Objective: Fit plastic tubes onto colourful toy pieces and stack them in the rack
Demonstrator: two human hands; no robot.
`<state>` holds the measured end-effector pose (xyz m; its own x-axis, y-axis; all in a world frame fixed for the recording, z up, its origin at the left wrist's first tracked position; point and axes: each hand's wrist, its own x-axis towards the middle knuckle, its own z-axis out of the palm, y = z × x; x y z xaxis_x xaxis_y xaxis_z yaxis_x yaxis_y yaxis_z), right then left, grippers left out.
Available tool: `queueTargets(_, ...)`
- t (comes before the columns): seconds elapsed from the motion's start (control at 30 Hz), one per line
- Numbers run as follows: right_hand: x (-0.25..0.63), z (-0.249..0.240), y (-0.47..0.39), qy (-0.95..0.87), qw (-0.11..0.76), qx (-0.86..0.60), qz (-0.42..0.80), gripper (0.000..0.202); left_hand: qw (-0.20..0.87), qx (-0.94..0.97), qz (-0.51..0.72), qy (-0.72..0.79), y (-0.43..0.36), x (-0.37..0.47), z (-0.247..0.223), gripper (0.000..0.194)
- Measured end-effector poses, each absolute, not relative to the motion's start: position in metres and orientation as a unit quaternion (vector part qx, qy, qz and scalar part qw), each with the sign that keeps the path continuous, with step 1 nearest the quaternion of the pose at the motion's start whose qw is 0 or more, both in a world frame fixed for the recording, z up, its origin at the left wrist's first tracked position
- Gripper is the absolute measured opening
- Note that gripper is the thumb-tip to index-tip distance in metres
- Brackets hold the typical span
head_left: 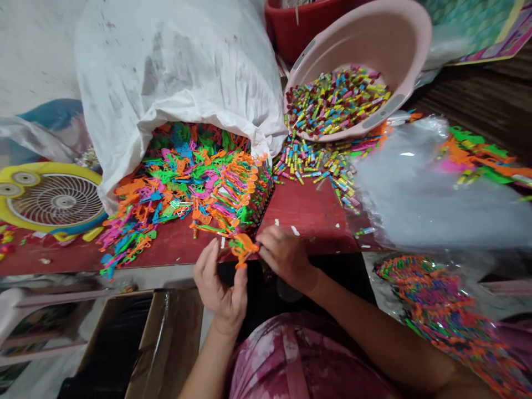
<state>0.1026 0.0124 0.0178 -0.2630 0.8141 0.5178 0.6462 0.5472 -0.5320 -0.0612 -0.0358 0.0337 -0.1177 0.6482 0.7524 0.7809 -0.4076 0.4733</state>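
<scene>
At the front edge of the red table, my left hand (222, 282) holds small orange and green plastic pieces (243, 247) upright between thumb and fingers. My right hand (286, 257) meets the right side of these pieces with its fingers pinched together; what lies in that pinch is hidden. Just beyond the hands stands a dense row of similar coloured plastic pieces (249, 185). Behind and left of it, a loose heap of such pieces (183, 172) spills from the mouth of a large white sack (187, 61).
A tilted pink basin (409, 44) holds small, candy-like coloured tubes (341, 100), some spilled onto the table (305, 208). Clear plastic bags (436, 194) lie right. A yellow fan (62, 202) sits left. Below are a cardboard box (166, 343) and a filled bag (449, 310).
</scene>
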Motion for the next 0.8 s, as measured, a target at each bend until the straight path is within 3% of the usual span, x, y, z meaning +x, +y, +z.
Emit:
queueTargets(0.17, 0.159, 0.035, 0.042, -0.628, 0.403, -0.648, 0.154, 0.014, 0.011, -0.647, -0.5, -0.575, -0.025, -0.058, 0.014, 0.021)
queueTargets(0.27, 0.19, 0.041, 0.067, -0.617, 0.32, -0.697, 0.179, 0.019, 0.022, -0.687, -0.437, -0.581, -0.015, -0.054, 0.002, 0.022)
queueTargets(0.4, 0.206, 0.043, 0.079, -0.623, 0.241, -0.738, 0.094, 0.02, 0.067, -0.718, -0.4, -0.565, -0.01, -0.054, -0.007, 0.03)
queueTargets(0.5, 0.196, 0.041, 0.068, -0.627, 0.316, -0.712, 0.008, 0.028, 0.044, -0.74, -0.398, -0.54, -0.012, -0.053, -0.012, 0.035)
queueTargets(0.6, 0.165, 0.035, 0.053, -0.671, 0.388, -0.631, 0.012, 0.02, 0.011, -0.756, -0.402, -0.517, -0.012, -0.048, -0.015, 0.04)
queueTargets(0.8, 0.093, 0.021, 0.042, -0.766, 0.366, -0.516, 0.113, 0.014, -0.003, -0.761, -0.377, -0.529, -0.002, -0.04, -0.016, 0.038)
